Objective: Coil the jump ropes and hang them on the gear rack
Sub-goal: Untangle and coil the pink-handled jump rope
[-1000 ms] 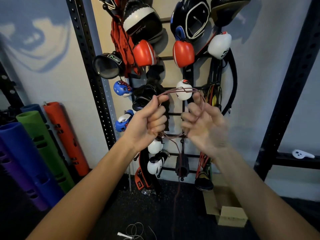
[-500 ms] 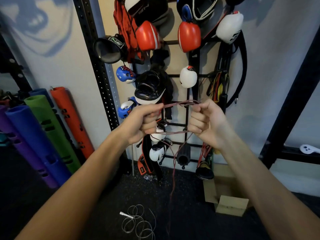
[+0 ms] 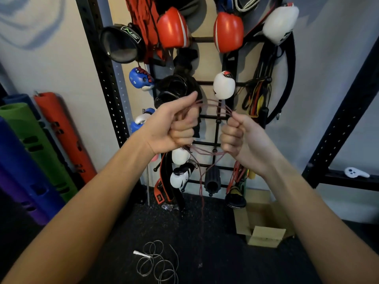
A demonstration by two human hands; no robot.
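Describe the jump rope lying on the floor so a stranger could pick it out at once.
Below the wall-mounted gear rack, look at the dark floor. Left of the cardboard box lies a pale grey rope in loose loops. Unlike the reddish rope gripped by the left hand and right hand, it has a white handle and lies untouched.

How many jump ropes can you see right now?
2. A reddish rope looped between the left hand and right hand; a pale rope loose on the floor. Cords bundled on the rack might be more.
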